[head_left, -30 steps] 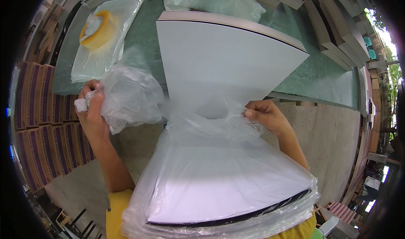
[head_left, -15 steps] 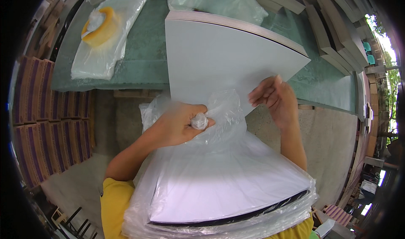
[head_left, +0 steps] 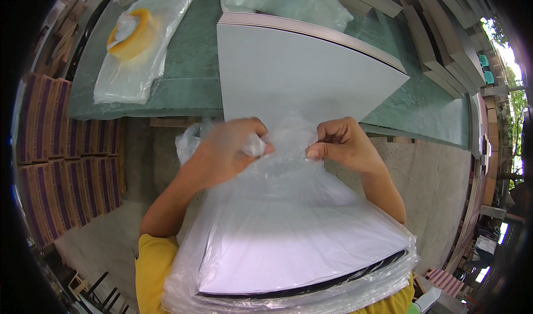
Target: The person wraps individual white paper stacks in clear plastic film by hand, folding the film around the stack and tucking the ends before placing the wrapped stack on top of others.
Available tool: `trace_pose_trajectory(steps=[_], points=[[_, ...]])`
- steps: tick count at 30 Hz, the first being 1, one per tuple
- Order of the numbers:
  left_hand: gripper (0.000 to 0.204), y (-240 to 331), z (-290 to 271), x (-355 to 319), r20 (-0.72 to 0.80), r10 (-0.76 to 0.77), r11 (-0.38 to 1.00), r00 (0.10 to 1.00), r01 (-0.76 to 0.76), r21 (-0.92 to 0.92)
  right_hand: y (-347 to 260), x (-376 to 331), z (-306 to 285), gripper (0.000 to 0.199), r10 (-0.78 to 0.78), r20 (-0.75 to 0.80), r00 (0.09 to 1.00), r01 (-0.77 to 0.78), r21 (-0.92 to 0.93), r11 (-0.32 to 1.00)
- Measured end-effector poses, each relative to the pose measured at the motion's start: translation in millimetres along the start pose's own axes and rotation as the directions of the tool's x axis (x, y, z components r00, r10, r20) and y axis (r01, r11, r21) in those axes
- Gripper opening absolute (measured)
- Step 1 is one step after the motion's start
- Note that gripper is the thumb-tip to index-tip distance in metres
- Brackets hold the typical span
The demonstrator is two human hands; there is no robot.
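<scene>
My left hand [head_left: 222, 150] curled round crumpled plastic [head_left: 254, 146]; my right hand [head_left: 345, 145] pinching clear bag [head_left: 176, 274] near me, white panel [head_left: 300, 253] inside; hands apart. Beyond, white board stack [head_left: 294, 64] on tabletop [head_left: 189, 64]; far left, yellow tape roll [head_left: 136, 49], plastic wad [head_left: 126, 26] in core.

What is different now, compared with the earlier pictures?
The left hand, gripping crumpled plastic, has moved right, to the middle. The right hand, which had let go of the clear bag, now pinches its gathered part again. Unchanged: the yellow roll on the flat plastic, and the white board.
</scene>
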State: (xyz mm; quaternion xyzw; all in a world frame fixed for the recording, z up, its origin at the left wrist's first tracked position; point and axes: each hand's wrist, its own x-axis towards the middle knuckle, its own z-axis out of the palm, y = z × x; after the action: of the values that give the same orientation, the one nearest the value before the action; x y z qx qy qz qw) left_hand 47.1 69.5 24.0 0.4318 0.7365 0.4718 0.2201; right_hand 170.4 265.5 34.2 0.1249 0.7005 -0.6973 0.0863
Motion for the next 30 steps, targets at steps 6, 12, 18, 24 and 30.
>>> trace_pose_trajectory(steps=[6, 12, 18, 24, 30], points=[[0.024, 20.6, -35.7, 7.5, 0.101, -0.127, 0.992, 0.987, 0.125, 0.021, 5.2, 1.3, -4.9, 0.027, -0.015, -0.124, 0.992, 0.022, 0.052, 0.998], [0.020, 34.1, 1.2, 18.7, 0.151, 0.073, 0.968, 0.986, -0.034, -0.247, 7.5, 16.0, 18.6, 0.033, -0.161, -0.010, 0.987, 0.154, 0.348, 0.925], [0.015, -11.5, -29.0, -2.6, -0.129, -0.130, 0.991, 0.983, 0.134, 0.024, -6.6, 6.3, 7.0, 0.031, -0.095, -0.086, 0.992, 0.128, 0.594, 0.794], [0.015, 16.3, -61.9, -7.4, -0.648, 0.075, 0.997, 0.758, -0.053, 0.054, -0.8, -9.4, -0.1, 0.022, -0.079, -0.069, 0.994, 0.083, 0.043, 0.996], [0.025, 45.1, 1.4, -2.4, 0.166, 0.244, 0.970, 0.955, -0.244, -0.024, -57.8, -5.1, 18.1, 0.020, -0.702, -0.139, 0.698, 0.658, -0.262, 0.706]])
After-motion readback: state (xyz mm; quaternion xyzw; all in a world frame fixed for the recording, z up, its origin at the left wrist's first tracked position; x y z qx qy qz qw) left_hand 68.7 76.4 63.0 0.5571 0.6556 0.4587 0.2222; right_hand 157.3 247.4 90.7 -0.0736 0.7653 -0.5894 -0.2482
